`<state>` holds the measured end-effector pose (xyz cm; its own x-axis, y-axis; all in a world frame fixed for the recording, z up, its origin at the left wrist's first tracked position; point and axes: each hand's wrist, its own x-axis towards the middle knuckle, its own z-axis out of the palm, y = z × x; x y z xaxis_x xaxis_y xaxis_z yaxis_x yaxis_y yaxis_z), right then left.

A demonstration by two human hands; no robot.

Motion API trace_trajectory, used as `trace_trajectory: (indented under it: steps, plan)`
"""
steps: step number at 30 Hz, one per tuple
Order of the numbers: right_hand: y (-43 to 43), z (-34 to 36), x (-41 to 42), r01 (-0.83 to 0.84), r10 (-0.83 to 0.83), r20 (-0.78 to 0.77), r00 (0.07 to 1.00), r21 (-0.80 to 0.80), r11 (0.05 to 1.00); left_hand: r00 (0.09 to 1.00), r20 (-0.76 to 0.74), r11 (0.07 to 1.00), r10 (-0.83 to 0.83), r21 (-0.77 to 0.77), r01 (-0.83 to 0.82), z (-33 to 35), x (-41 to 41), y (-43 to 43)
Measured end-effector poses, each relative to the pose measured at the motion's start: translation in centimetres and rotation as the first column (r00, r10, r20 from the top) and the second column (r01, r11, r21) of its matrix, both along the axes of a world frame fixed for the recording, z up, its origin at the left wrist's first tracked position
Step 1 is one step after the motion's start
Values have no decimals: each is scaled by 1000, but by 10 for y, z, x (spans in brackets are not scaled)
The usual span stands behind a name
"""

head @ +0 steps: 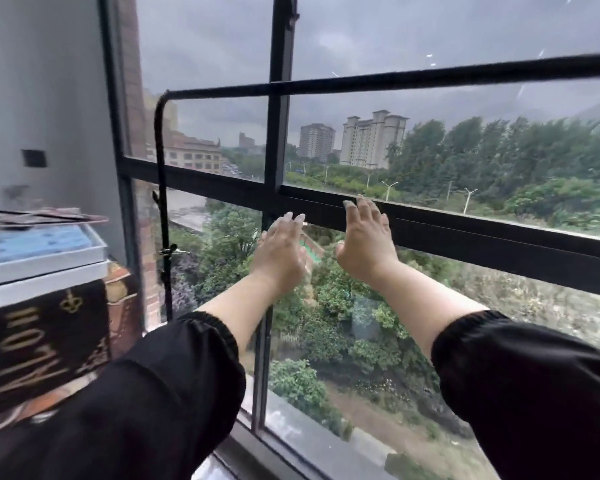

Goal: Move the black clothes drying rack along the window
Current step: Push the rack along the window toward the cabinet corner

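Note:
The black clothes drying rack (378, 77) stands right in front of the window: a thin top bar runs from upper right to a rounded corner at left, where its upright (161, 188) drops down. My left hand (281, 252) and my right hand (366, 237) reach out side by side below the top bar, fingers spread and holding nothing. The right fingertips lie at the window frame's horizontal bar (465, 233). Neither hand touches the rack. Black sleeves cover both forearms.
At left, stacked white boxes (45, 261) rest on a dark box with gold lettering (39, 344), close to the rack's upright. A grey wall (42, 98) with a dark switch plate closes the left side. The window sill (291, 441) runs along the bottom.

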<state>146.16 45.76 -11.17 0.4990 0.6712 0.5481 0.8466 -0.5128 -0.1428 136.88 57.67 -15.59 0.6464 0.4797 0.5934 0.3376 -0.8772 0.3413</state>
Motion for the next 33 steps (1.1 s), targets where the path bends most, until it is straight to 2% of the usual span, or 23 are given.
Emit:
trace_trajectory:
  steps: [9, 14, 18, 26, 33]
  plan:
    - [165, -47, -5, -277, 276, -22, 961, -39, 960, 959, 56, 952, 279, -149, -268, -43, -37, 128]
    - [243, -76, -15, -402, 396, -86, 914, -59, 914, 903, 80, 880, 423, -273, -388, -74, -71, 193]
    - [306, -105, -30, -481, 460, -177, 870, -94, 872, 873, 8, 806, 488, -389, -447, -106, -97, 242]
    - [426, -151, -50, -492, 427, -349, 834, -122, 862, 891, -75, 747, 448, -517, -419, -154, -111, 348]
    - [508, -151, -55, -422, 389, -520, 761, 59, 904, 933, -137, 752, 333, -559, -350, -164, -111, 443]
